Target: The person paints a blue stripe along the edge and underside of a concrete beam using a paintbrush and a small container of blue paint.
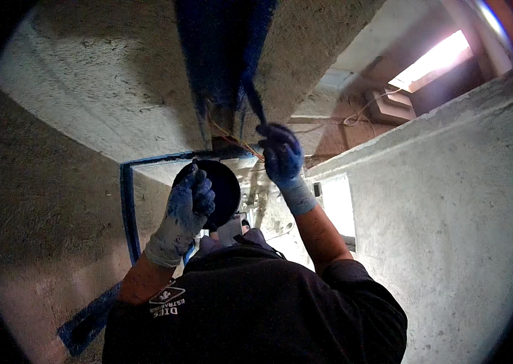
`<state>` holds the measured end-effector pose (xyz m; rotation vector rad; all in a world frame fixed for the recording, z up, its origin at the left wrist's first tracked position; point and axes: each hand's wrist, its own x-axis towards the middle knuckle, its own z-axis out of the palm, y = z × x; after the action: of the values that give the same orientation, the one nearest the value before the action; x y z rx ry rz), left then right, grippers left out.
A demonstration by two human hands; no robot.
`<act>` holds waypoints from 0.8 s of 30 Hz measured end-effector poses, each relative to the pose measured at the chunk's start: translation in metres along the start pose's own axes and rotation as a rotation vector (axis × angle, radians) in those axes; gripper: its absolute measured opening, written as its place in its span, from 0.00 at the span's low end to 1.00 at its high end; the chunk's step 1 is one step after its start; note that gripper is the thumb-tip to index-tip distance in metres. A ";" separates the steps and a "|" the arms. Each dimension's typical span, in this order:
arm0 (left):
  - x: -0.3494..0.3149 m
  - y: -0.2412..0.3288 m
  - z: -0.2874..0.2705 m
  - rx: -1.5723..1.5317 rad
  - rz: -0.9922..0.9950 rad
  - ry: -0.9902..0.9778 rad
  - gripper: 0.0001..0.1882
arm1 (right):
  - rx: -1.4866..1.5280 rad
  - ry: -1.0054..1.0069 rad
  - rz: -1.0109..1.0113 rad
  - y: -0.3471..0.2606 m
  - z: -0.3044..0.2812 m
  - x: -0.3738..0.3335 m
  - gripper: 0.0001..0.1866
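My right hand (282, 155), in a blue-stained white glove, is raised and closed around the handle of a dark blue paintbrush (255, 102). The bristle end lies against the right edge of a wide dark blue painted band (223, 42) on the rough plaster. Lower and to the left, my left hand (191, 197), gloved and smeared with blue, grips the rim of a round dark container (227, 189). What is inside the container is too dark to make out. Thin loose wires (232, 136) come out of the plaster at the band's lower end, just left of my right hand.
A blue-painted frame edge (128, 206) borders an opening at the left. Another blue strip (89, 318) crosses the wall at lower left. On the right runs a pale rough wall (438, 194) with a ledge. Beyond the ledge, a bright opening (435, 60) shows at upper right.
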<state>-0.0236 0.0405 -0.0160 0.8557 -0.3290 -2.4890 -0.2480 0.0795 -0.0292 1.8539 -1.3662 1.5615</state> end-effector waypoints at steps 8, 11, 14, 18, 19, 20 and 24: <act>-0.004 -0.001 0.019 0.050 0.006 0.200 0.13 | -0.024 -0.231 0.314 0.039 0.013 -0.084 0.07; 0.000 0.000 0.007 0.025 -0.009 0.099 0.13 | -0.037 -0.273 0.331 0.039 0.017 -0.096 0.07; -0.001 -0.001 0.009 0.031 0.002 0.138 0.13 | -0.012 -0.200 0.276 0.032 0.014 -0.068 0.07; -0.001 -0.004 0.017 0.039 0.031 0.146 0.14 | -0.072 -0.042 0.028 0.012 -0.010 0.030 0.04; 0.002 -0.003 0.011 0.026 0.012 0.079 0.14 | -0.082 0.009 -0.044 0.012 -0.015 0.048 0.04; 0.004 -0.001 0.011 0.032 -0.006 0.074 0.14 | -0.076 0.029 -0.084 0.010 -0.022 0.068 0.05; 0.002 -0.001 0.014 0.023 -0.008 0.073 0.15 | 0.086 0.200 -0.149 -0.010 -0.034 0.135 0.06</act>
<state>-0.0340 0.0407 -0.0070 0.9559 -0.3301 -2.4585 -0.2693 0.0517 0.1055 1.7487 -1.0652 1.6987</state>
